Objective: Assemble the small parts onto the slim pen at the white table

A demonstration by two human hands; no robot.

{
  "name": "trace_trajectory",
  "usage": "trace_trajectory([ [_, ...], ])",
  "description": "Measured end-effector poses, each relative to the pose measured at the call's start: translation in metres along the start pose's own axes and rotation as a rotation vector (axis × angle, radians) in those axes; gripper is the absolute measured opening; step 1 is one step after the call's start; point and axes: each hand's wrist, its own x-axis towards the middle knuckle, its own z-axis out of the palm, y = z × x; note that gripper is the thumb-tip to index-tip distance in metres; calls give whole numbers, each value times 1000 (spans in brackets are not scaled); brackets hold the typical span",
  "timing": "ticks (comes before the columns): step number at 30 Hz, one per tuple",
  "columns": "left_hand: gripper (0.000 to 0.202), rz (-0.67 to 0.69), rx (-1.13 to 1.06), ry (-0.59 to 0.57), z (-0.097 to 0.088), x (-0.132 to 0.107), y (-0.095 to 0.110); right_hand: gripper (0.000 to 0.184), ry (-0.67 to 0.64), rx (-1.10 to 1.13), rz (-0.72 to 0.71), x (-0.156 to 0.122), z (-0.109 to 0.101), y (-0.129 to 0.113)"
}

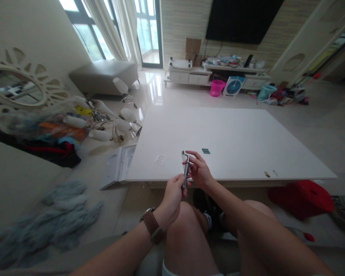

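Both my hands hold a slim grey device [186, 168], like a remote control, upright over the near edge of the white table [247, 130]. My left hand [173, 193] grips its lower end with curled fingers. My right hand [198, 168] pinches its upper part from the right. Small dark green batteries [206, 150] lie on the table just beyond my right hand. A small clear plastic piece [159, 160] lies on the table to the left.
A chandelier with white glass shades [109, 119] lies on the floor left of the table. A red cushion [303, 197] sits under the table's right corner. A pink basket [217, 88] and a TV cabinet [218, 73] stand far behind.
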Motion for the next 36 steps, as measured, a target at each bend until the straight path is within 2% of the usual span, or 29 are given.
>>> trace_trajectory([
  [7, 41, 32, 56, -38, 1, -1, -1, 40, -9, -40, -35, 0, -1, 1],
  [21, 48, 54, 61, 18, 0, 2, -3, 27, 24, -60, -63, 2, 1, 3],
  [29, 49, 101, 141, 143, -2, 2, -2, 29, -42, -232, -165, 1, -5, -2],
  [36, 45, 132, 165, 170, -2, 0, -1, 34, -94, -189, -174, 1, -6, -4],
])
